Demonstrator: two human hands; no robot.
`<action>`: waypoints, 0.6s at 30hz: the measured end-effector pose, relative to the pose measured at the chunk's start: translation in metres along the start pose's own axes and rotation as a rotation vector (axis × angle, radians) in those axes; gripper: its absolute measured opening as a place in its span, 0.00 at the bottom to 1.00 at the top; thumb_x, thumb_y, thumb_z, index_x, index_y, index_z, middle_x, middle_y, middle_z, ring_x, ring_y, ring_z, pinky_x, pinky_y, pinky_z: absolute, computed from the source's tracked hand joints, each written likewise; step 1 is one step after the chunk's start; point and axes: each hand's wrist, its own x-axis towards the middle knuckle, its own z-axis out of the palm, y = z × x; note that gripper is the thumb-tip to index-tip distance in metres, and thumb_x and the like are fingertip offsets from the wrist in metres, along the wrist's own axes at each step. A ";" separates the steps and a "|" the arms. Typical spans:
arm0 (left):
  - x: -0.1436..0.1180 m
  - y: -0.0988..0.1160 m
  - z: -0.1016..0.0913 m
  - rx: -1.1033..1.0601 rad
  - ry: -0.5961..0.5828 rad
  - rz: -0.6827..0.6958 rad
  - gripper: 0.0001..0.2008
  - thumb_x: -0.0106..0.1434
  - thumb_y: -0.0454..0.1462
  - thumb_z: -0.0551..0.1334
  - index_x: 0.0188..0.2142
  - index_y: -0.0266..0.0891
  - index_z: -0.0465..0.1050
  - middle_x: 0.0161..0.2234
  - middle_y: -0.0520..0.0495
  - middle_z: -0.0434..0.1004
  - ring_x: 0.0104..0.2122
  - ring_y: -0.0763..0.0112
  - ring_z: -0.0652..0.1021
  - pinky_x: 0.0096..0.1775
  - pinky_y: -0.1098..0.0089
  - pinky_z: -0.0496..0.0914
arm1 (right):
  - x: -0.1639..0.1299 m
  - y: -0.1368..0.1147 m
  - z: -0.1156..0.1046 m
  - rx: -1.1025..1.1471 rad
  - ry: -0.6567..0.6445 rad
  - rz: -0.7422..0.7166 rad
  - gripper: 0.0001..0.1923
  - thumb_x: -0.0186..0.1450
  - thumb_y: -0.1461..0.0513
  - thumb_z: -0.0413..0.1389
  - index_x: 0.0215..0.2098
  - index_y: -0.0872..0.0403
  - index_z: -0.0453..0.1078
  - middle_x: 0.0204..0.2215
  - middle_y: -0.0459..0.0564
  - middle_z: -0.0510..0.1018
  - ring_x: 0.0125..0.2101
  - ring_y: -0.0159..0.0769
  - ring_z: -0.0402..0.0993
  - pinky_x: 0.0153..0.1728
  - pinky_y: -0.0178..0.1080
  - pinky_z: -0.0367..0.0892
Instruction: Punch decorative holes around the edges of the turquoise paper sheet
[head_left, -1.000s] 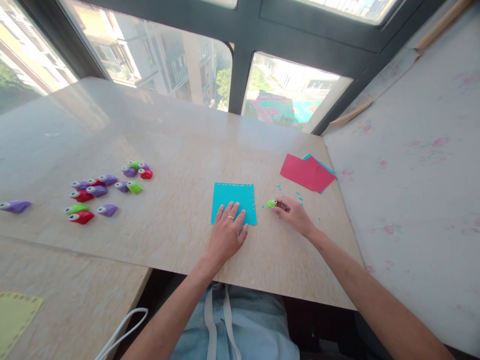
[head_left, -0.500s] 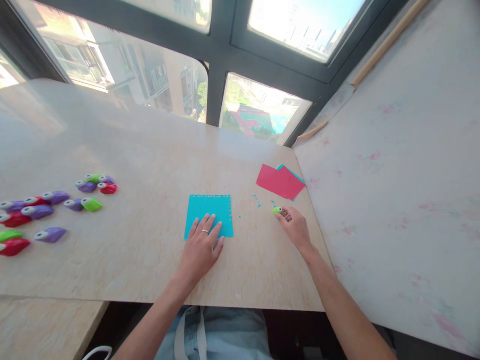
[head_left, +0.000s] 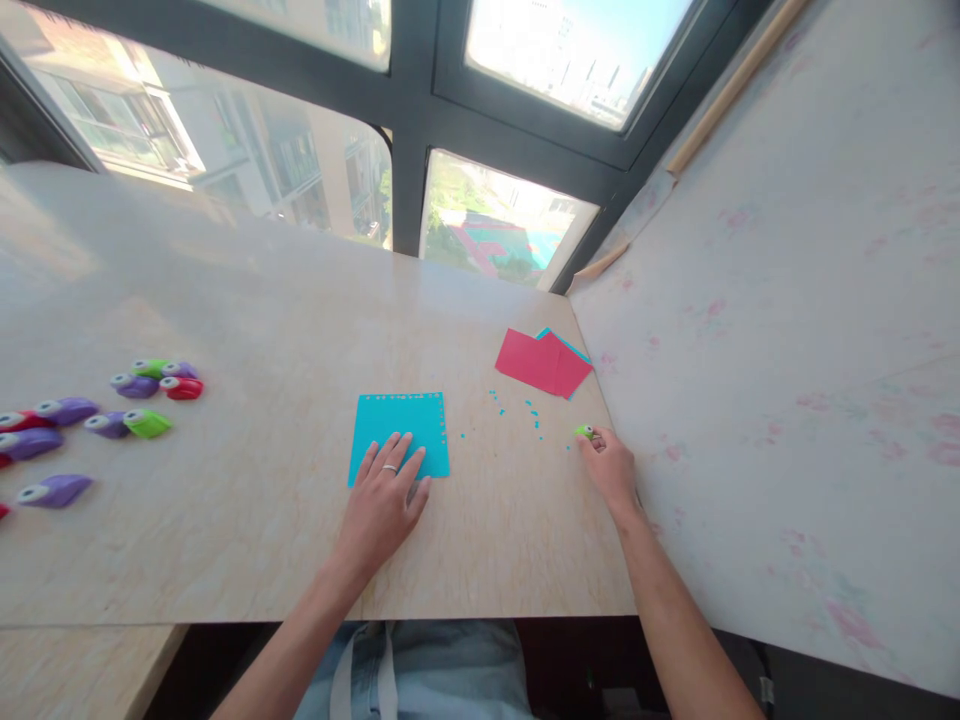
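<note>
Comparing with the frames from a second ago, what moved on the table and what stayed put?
The right hand carried the small green punch away from the blue paper, rightward to the table's right edge beside the wall, and keeps hold of it. The left hand stayed flat on the blue paper, which has not shifted. The red paper stack, the blue scraps and the punches at left lie as before.

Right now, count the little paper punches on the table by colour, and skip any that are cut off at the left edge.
Purple punches: 6
Green punches: 3, one of them at the fingers of the right hand
Red punches: 2
Total: 11
Red slivers at the left edge are not counted.
</note>
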 end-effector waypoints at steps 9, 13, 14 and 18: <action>-0.002 -0.001 -0.001 -0.176 0.041 -0.080 0.17 0.67 0.41 0.56 0.53 0.41 0.73 0.59 0.42 0.69 0.62 0.56 0.67 0.61 0.45 0.66 | -0.073 -0.027 0.017 0.189 0.072 -0.205 0.26 0.64 0.50 0.50 0.50 0.60 0.72 0.22 0.46 0.71 0.23 0.34 0.66 0.32 0.37 0.64; -0.004 -0.010 -0.006 -0.352 0.133 -0.133 0.14 0.67 0.39 0.56 0.50 0.42 0.73 0.57 0.43 0.72 0.62 0.60 0.68 0.59 0.49 0.70 | -0.098 -0.038 0.029 0.240 0.001 -0.338 0.21 0.66 0.50 0.50 0.39 0.58 0.76 0.30 0.53 0.78 0.27 0.35 0.71 0.33 0.38 0.67; -0.006 -0.014 -0.009 -0.379 0.160 -0.145 0.14 0.67 0.39 0.56 0.50 0.42 0.74 0.56 0.43 0.72 0.61 0.62 0.68 0.59 0.50 0.71 | -0.101 -0.041 0.030 0.245 -0.012 -0.354 0.21 0.66 0.50 0.50 0.37 0.57 0.76 0.31 0.54 0.79 0.28 0.36 0.72 0.33 0.38 0.68; -0.012 -0.049 -0.034 -0.359 0.256 -0.225 0.12 0.67 0.38 0.57 0.47 0.43 0.75 0.54 0.44 0.74 0.58 0.66 0.72 0.56 0.57 0.73 | -0.103 -0.047 0.027 0.249 -0.047 -0.388 0.21 0.64 0.48 0.50 0.34 0.55 0.76 0.30 0.54 0.80 0.28 0.38 0.74 0.34 0.40 0.68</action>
